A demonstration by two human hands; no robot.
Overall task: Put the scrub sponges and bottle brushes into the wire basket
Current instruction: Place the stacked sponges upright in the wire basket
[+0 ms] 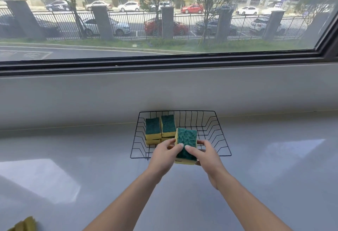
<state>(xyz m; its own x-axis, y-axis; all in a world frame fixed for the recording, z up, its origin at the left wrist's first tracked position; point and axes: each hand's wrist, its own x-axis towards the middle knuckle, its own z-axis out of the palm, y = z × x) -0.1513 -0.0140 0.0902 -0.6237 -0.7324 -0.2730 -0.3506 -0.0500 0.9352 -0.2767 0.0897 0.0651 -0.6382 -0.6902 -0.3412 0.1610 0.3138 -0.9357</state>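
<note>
A black wire basket [215, 130] stands on the grey counter against the wall under the window. In its left half lie two stacks of green-and-yellow scrub sponges [153, 129], green side up. Both my hands hold another stack of green-topped yellow sponges [186, 139] over the basket's front rim. My left hand [162, 155] grips its left side with the thumb on top. My right hand [204, 155] grips its right side, thumb on the green face. No bottle brush is in view.
The grey counter [274, 176] stretches wide on both sides of the basket. A yellowish object [25, 226] pokes in at the bottom left corner. A low grey wall and a window ledge [164, 84] rise just behind the basket.
</note>
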